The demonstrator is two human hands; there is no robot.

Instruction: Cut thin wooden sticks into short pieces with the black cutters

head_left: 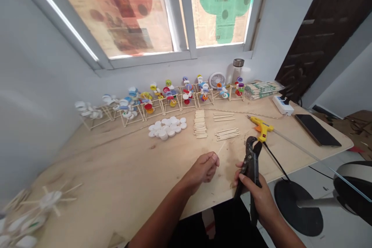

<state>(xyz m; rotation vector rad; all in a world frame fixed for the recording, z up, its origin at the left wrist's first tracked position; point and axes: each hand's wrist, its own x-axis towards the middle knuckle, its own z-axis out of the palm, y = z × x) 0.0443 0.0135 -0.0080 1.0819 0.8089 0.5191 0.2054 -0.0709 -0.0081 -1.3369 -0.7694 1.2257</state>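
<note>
My left hand is closed on a thin wooden stick, whose tip pokes out past my fingers toward the table. To its right, my right hand grips the handles of black metal pliers, with the jaws pointing up and away from me. The pliers and stick are close together but do not touch. Both hands are held just over the front edge of the plywood table. Nearest them lie short stacks of cut sticks and a yellow hot glue gun.
White bottle caps and stacked sticks lie mid-table. Stick-and-cap models line the back wall. A phone, power strip and bagged sticks sit right. More models lie front left.
</note>
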